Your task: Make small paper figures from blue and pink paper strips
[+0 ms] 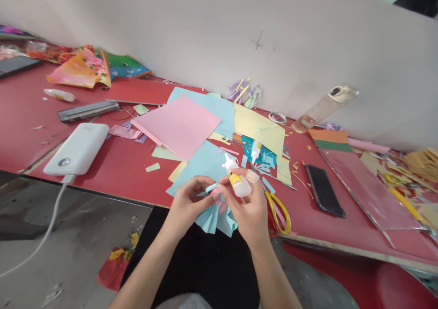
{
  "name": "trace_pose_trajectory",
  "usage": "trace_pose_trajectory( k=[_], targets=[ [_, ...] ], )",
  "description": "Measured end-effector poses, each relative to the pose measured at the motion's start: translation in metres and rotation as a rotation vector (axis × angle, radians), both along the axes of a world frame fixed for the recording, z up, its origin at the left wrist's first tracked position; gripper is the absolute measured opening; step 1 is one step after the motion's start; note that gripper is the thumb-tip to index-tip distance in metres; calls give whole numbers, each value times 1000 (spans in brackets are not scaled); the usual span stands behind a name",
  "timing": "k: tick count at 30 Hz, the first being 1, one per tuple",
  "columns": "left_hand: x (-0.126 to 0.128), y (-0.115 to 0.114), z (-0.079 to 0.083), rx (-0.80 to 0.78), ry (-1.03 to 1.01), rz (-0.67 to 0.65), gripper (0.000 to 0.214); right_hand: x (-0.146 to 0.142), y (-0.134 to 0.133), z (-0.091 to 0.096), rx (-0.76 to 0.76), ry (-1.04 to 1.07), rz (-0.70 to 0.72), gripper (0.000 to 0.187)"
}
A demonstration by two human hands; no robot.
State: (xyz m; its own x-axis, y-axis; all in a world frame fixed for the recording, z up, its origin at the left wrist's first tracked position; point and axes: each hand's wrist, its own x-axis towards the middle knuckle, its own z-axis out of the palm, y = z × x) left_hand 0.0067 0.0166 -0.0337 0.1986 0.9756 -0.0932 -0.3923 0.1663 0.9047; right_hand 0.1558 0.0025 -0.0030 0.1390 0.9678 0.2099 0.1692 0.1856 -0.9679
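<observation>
Left hand [187, 201] pinches blue strip [211, 187], right hand [252, 208] grips glue bottle [242, 188] at its three o'clock — light pressing is best.

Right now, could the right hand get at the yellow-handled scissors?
Probably, once freed: the yellow-handled scissors lie close beside the right hand, their yellow loop in the open, but that hand holds a white glue bottle.

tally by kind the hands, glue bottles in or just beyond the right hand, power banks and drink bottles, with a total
Hands: 2, the left hand and the right hand
Glue bottles: 2, the held bottle and the far bottle just beyond the right hand
Power bank: 1
Drink bottle: 1
Total: 6
</observation>
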Motion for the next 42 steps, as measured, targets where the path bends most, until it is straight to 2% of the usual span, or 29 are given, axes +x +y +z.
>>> trace_pose_trajectory(
  k=[7, 18, 23, 29, 34, 42],
  targets=[
    [1, -1, 3, -8, -7, 15, 21, 1, -1, 3, -29, 94, 32, 34],
    [4, -3, 4, -7, -15, 56, 20, -3, -1, 8, -184, 275, 20, 45],
    [3, -2, 3, 12, -2, 41, 18, -4, -1, 8, -183, 286, 32, 48],
    [2, -2, 1, 21, 9, 36, 19, -7, -1, 11, -153, 279, -13, 40],
    [2, -2, 3, 4, 20, 37, 20, -4, 0, 11, -196, 282, 23, 47],
    [3, -3, 8, 0, 34, 44, 19, -2, 3, 10, -146, 214, 15, 51]
  ],
)
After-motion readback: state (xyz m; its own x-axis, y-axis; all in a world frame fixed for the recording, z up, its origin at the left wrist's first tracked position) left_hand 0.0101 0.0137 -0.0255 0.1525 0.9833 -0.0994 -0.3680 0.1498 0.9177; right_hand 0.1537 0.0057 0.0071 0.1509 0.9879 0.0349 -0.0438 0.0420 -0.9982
